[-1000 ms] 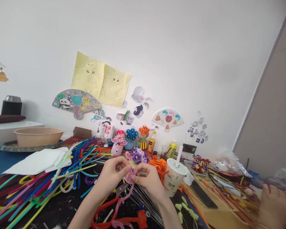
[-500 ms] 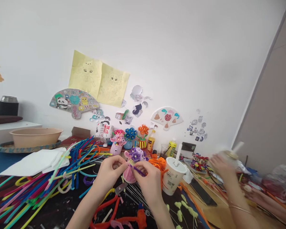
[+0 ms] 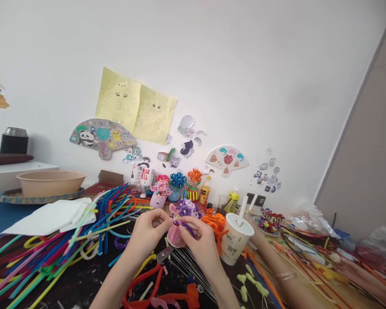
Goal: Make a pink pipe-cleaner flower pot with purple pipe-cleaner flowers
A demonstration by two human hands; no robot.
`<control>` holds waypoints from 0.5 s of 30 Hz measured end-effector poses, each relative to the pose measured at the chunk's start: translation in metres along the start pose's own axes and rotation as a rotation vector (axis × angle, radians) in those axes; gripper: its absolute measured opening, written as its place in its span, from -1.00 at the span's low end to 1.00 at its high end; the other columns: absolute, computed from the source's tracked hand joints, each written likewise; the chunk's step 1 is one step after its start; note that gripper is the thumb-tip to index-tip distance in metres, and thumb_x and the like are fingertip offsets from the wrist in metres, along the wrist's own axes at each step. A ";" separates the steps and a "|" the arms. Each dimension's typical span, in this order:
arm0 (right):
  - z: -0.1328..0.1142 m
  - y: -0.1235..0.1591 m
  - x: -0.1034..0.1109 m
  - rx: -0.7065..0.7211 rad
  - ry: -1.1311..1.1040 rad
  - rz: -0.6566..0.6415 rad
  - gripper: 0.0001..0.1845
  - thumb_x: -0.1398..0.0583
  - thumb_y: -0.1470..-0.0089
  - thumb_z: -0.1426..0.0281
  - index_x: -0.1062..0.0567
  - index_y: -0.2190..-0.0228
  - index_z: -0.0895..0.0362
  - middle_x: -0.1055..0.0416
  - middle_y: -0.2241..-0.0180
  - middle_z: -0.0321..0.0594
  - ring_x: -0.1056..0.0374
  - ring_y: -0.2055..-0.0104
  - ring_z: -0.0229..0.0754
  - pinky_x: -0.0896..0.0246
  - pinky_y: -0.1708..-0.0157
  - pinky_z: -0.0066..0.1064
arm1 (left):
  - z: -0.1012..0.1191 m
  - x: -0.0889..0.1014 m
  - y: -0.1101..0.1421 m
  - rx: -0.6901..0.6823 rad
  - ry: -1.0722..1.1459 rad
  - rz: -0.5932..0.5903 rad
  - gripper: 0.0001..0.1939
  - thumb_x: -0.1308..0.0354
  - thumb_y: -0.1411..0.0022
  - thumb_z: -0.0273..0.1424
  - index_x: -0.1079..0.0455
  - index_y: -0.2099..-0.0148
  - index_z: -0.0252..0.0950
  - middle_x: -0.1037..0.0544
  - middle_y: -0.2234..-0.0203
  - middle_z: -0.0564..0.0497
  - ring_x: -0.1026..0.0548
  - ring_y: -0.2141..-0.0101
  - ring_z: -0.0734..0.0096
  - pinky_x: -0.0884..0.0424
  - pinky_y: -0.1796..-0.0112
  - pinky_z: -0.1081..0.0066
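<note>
A purple pipe cleaner (image 3: 188, 228) runs between my two hands, in front of a small pink pot (image 3: 175, 238) that holds purple pipe-cleaner flowers (image 3: 187, 207). My left hand (image 3: 154, 228) is closed, thumb and forefinger pinching the strip's left end. My right hand (image 3: 197, 236) is closed too, with the strip between its fingers and its loose part along the palm side. The fingers cover part of the pot; whether they touch it I cannot tell. Under my hands lie scissors (image 3: 163, 255) with red-orange handles, beside thin wire stems (image 3: 188, 264).
Many coloured pipe cleaners (image 3: 67, 238) spread on the left beside white paper (image 3: 48, 216). A white drink cup (image 3: 236, 238) with a straw stands right of my hands, near orange fuzzy pieces (image 3: 214, 221). A co-worker's arm (image 3: 276, 266) reaches in behind the cup. Finished flower pots (image 3: 173, 195) line the wall.
The co-worker's hand has brought a second drink cup from the right to behind the white cup. My hands keep nearly the same place, the purple pipe cleaner shifting slightly between them.
</note>
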State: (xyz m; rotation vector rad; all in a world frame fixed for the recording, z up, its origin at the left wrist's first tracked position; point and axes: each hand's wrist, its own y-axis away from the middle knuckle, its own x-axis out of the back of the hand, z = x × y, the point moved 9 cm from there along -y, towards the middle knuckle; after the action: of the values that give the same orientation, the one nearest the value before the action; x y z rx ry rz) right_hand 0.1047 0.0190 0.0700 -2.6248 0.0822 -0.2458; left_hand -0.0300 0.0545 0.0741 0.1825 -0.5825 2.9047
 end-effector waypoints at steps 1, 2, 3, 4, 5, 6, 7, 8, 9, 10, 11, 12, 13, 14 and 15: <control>0.000 -0.001 0.000 -0.006 -0.044 -0.012 -0.68 -0.20 -0.03 0.20 -0.52 0.29 0.19 -0.52 0.45 -0.14 -0.43 0.45 -0.16 -0.32 0.45 -0.43 | 0.002 0.000 0.000 -0.004 -0.008 -0.004 -0.71 -0.12 0.06 -0.16 -0.31 0.56 -0.31 -0.18 0.79 0.18 -0.07 0.71 0.61 0.03 0.65 0.55; 0.001 -0.001 0.000 -0.014 -0.089 -0.029 -0.67 -0.18 -0.05 0.19 -0.52 0.27 0.19 -0.53 0.44 -0.13 -0.44 0.40 -0.14 -0.33 0.38 -0.39 | 0.003 0.000 0.001 -0.007 -0.013 -0.010 -0.71 -0.12 0.06 -0.17 -0.31 0.56 -0.31 -0.19 0.78 0.18 -0.08 0.71 0.61 0.03 0.65 0.55; 0.002 -0.001 0.000 -0.021 -0.133 -0.046 -0.65 -0.16 -0.07 0.19 -0.52 0.24 0.19 -0.53 0.43 -0.13 -0.44 0.37 -0.14 -0.33 0.33 -0.37 | 0.005 -0.001 0.002 -0.008 -0.018 -0.017 -0.71 -0.12 0.06 -0.17 -0.31 0.57 -0.32 -0.19 0.78 0.18 -0.08 0.70 0.61 0.02 0.64 0.55; 0.002 -0.001 -0.001 -0.024 -0.169 -0.063 -0.65 -0.15 -0.08 0.19 -0.52 0.22 0.19 -0.54 0.41 -0.12 -0.44 0.35 -0.14 -0.32 0.29 -0.35 | 0.008 -0.002 0.002 -0.011 -0.023 -0.025 -0.71 -0.12 0.07 -0.18 -0.31 0.57 -0.32 -0.21 0.77 0.17 -0.10 0.69 0.60 0.01 0.64 0.55; 0.003 -0.002 -0.001 -0.024 -0.196 -0.082 -0.65 -0.16 -0.08 0.20 -0.52 0.20 0.17 -0.54 0.38 -0.11 -0.44 0.34 -0.15 -0.31 0.27 -0.34 | 0.010 -0.003 0.003 -0.014 -0.028 -0.033 -0.72 -0.12 0.07 -0.19 -0.31 0.57 -0.32 -0.24 0.75 0.15 -0.12 0.68 0.59 0.00 0.63 0.55; 0.003 -0.002 -0.002 -0.023 -0.217 -0.096 -0.66 -0.18 -0.06 0.21 -0.51 0.20 0.16 -0.54 0.34 -0.10 -0.44 0.32 -0.15 -0.31 0.25 -0.34 | 0.012 -0.004 0.004 -0.017 -0.034 -0.040 -0.72 -0.13 0.08 -0.19 -0.31 0.57 -0.32 -0.26 0.74 0.14 -0.14 0.67 0.59 -0.01 0.62 0.55; 0.004 -0.002 -0.002 -0.020 -0.231 -0.102 -0.67 -0.21 -0.04 0.22 -0.52 0.20 0.15 -0.54 0.32 -0.10 -0.44 0.32 -0.15 -0.31 0.24 -0.34 | 0.013 -0.004 0.004 -0.020 -0.039 -0.043 -0.73 -0.14 0.09 -0.20 -0.31 0.58 -0.33 -0.27 0.73 0.13 -0.15 0.66 0.58 -0.01 0.62 0.55; 0.004 -0.002 -0.001 -0.018 -0.239 -0.098 -0.68 -0.23 -0.02 0.22 -0.52 0.21 0.15 -0.54 0.29 -0.09 -0.44 0.31 -0.15 -0.31 0.26 -0.34 | 0.013 -0.005 0.004 -0.022 -0.040 -0.045 -0.73 -0.15 0.10 -0.20 -0.31 0.58 -0.33 -0.28 0.72 0.13 -0.15 0.66 0.59 -0.01 0.62 0.55; 0.004 -0.003 -0.001 -0.016 -0.243 -0.091 -0.68 -0.24 0.00 0.22 -0.53 0.23 0.14 -0.54 0.27 -0.08 -0.44 0.31 -0.14 -0.31 0.27 -0.34 | 0.013 -0.005 0.004 -0.018 -0.035 -0.047 -0.72 -0.15 0.11 -0.20 -0.32 0.58 -0.33 -0.27 0.73 0.13 -0.14 0.66 0.59 0.00 0.62 0.55; 0.004 -0.003 0.000 -0.013 -0.243 -0.083 -0.69 -0.25 0.01 0.22 -0.53 0.24 0.14 -0.54 0.26 -0.07 -0.45 0.32 -0.14 -0.32 0.29 -0.35 | 0.010 -0.006 0.003 -0.006 -0.023 -0.051 -0.72 -0.16 0.11 -0.19 -0.32 0.58 -0.33 -0.26 0.74 0.14 -0.13 0.67 0.60 0.01 0.63 0.55; 0.003 -0.003 0.000 -0.006 -0.239 -0.076 -0.68 -0.26 0.02 0.22 -0.53 0.24 0.14 -0.54 0.26 -0.06 -0.45 0.33 -0.13 -0.33 0.31 -0.34 | 0.007 -0.006 0.003 0.014 -0.005 -0.057 -0.71 -0.17 0.12 -0.18 -0.33 0.58 -0.33 -0.24 0.76 0.15 -0.11 0.69 0.62 0.03 0.64 0.55; 0.002 -0.003 0.000 0.003 -0.232 -0.070 -0.68 -0.26 0.02 0.22 -0.52 0.23 0.14 -0.54 0.25 -0.06 -0.45 0.34 -0.13 -0.33 0.30 -0.33 | 0.003 -0.007 0.002 0.041 0.023 -0.061 -0.70 -0.17 0.13 -0.17 -0.33 0.57 -0.33 -0.21 0.78 0.17 -0.08 0.71 0.63 0.05 0.65 0.55; 0.000 -0.002 0.000 0.019 -0.218 -0.064 -0.68 -0.25 0.01 0.23 -0.52 0.21 0.13 -0.54 0.24 -0.05 -0.45 0.33 -0.13 -0.34 0.29 -0.32 | -0.002 -0.007 0.002 0.078 0.059 -0.065 -0.69 -0.18 0.14 -0.15 -0.32 0.57 -0.32 -0.18 0.81 0.18 -0.06 0.73 0.64 0.07 0.66 0.55; -0.003 -0.002 0.000 0.040 -0.198 -0.058 -0.68 -0.24 0.00 0.24 -0.52 0.19 0.13 -0.54 0.23 -0.06 -0.46 0.32 -0.12 -0.34 0.26 -0.30 | -0.007 -0.008 0.002 0.124 0.105 -0.068 -0.68 -0.18 0.16 -0.14 -0.31 0.58 -0.32 -0.14 0.83 0.20 -0.03 0.75 0.65 0.09 0.67 0.55; -0.006 -0.001 0.001 0.065 -0.172 -0.049 -0.68 -0.23 -0.02 0.25 -0.52 0.18 0.12 -0.54 0.22 -0.06 -0.46 0.30 -0.11 -0.34 0.22 -0.28 | -0.012 -0.009 0.002 0.174 0.162 -0.071 -0.68 -0.18 0.18 -0.14 -0.28 0.59 -0.31 -0.10 0.85 0.22 0.00 0.76 0.66 0.12 0.68 0.55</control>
State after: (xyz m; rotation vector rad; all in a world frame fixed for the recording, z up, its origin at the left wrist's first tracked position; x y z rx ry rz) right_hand 0.1045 0.0170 0.0753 -2.5737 -0.0482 -0.0376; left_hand -0.0228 0.0557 0.0613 -0.0099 -0.2909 2.8639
